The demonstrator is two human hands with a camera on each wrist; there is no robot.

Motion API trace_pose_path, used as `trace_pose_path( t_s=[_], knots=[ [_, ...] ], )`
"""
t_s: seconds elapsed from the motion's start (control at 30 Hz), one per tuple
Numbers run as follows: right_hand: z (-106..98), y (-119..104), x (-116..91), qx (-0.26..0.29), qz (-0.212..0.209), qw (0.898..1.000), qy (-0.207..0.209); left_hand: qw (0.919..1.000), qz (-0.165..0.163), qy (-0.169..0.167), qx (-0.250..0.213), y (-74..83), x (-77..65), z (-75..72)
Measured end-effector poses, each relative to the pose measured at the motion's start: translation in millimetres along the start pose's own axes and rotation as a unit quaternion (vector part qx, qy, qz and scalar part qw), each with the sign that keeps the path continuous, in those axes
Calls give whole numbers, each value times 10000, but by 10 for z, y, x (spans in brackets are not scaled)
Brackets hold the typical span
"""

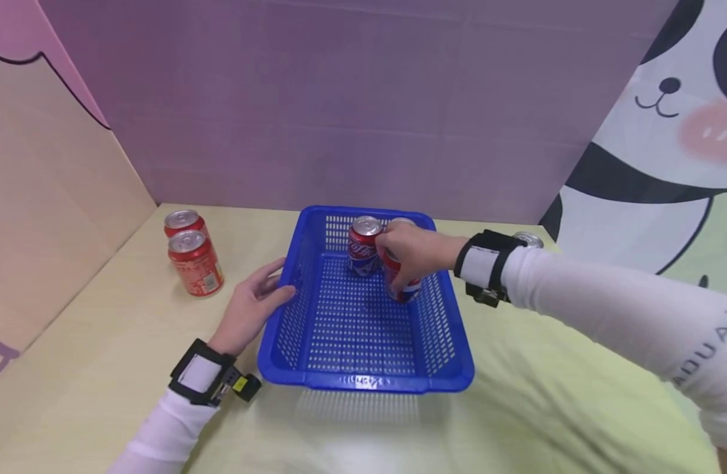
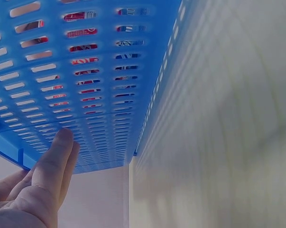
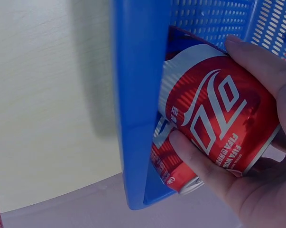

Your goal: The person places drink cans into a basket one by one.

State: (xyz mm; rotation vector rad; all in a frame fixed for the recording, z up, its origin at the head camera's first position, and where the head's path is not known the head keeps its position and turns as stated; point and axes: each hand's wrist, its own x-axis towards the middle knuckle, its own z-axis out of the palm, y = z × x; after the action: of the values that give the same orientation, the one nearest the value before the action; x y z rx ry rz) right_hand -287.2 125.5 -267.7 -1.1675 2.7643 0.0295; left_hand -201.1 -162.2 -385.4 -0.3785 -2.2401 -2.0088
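Observation:
A blue plastic basket point(image 1: 363, 380) with slotted walls stands on the table. My right hand point(image 1: 417, 249) grips a red soda can point(image 1: 403, 289) inside it, near the right wall. In the right wrist view, fingers and thumb wrap around this soda can point(image 3: 218, 109), whose side shows white lettering. A second red soda can point(image 1: 363, 247) stands upright just left of it in the basket. My left hand point(image 1: 252, 304) holds the basket's left rim, thumb over the top and fingers outside. In the left wrist view, fingers point(image 2: 52, 166) lie near the slotted wall point(image 2: 100, 114).
Two red cans stand close together left of the basket, a front can point(image 1: 196, 266) and a rear can point(image 1: 182, 220). Another can point(image 1: 528, 239) shows its top behind my right sleeve. A purple wall panel point(image 1: 351, 118) rises behind the table point(image 1: 103, 368).

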Motion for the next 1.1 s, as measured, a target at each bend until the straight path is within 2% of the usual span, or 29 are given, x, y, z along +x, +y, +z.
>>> trace_pose_path(
  t_s=[0.23,0.37,0.57,0.73,0.77,0.83,0.93,1.03,1.1],
  knots=[
    [74,-3,8,-14,350,9983,-459,10000,-30,-41,30,-5,14,10],
    [92,-3,-15,-340,434,9974,-455,9999,-34,-46,147,6,30,20],
    [95,-65,-83,-1520,227,9881,-74,9999,-63,-49,125,37,50,39],
    [149,-76,-190,-2228,-223,9728,597,9999,-72,-27,85,19,30,48],
    [146,-78,-221,-2229,-262,9715,765,9999,-76,-36,79,15,26,50],
    [115,-95,-286,-1920,-169,9754,1073,9999,-99,-42,109,12,17,51],
    [12,-111,-394,-1023,344,9829,1495,9999,-95,-6,135,11,11,45],
    [-104,-64,-520,-449,889,9740,2036,9998,-79,55,153,10,1,32],
    [-141,17,-616,-150,1199,9668,2253,9997,-65,83,199,0,-6,21]
  ],
)
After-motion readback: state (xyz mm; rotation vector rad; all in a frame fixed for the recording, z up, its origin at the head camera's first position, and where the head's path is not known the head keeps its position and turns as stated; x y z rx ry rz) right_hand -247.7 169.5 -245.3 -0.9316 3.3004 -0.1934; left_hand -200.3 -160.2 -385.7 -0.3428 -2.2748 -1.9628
